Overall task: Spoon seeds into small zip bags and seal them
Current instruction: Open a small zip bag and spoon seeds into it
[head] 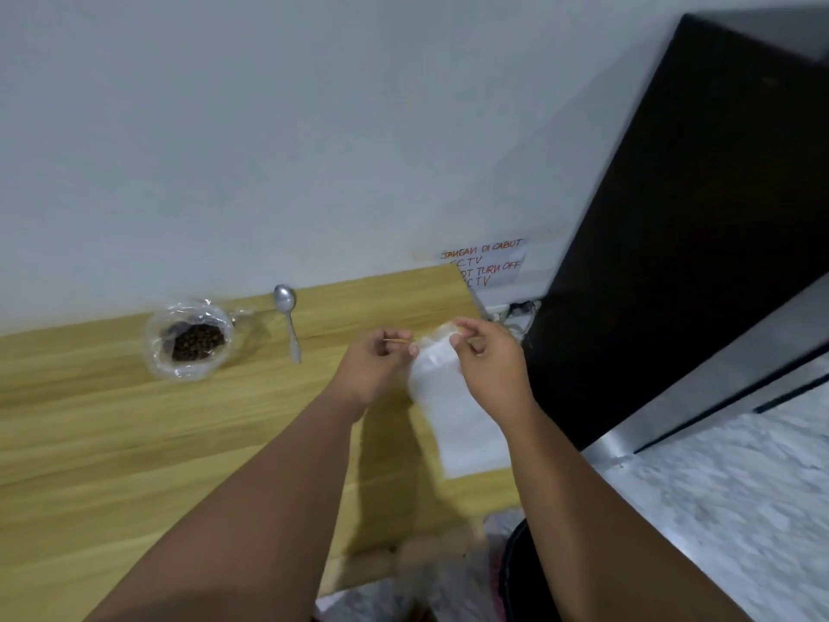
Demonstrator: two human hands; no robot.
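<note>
You're in what looks like a plain back room or small office: a wood-grain desk [112, 419] stands against a bare white wall [269, 127], over marble-pattern floor tiles [740, 509]. A hand-lettered note [489, 262] on that wall – "JANGAN DI CABUT", "TURN OFF", "CCTV" – hangs above some cables [516, 309], beside a tall black cabinet [673, 262].

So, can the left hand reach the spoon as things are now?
Probably yes: only bare table lies between the left hand and the spoon, though it pinches the zip bag, so must let go.
</note>
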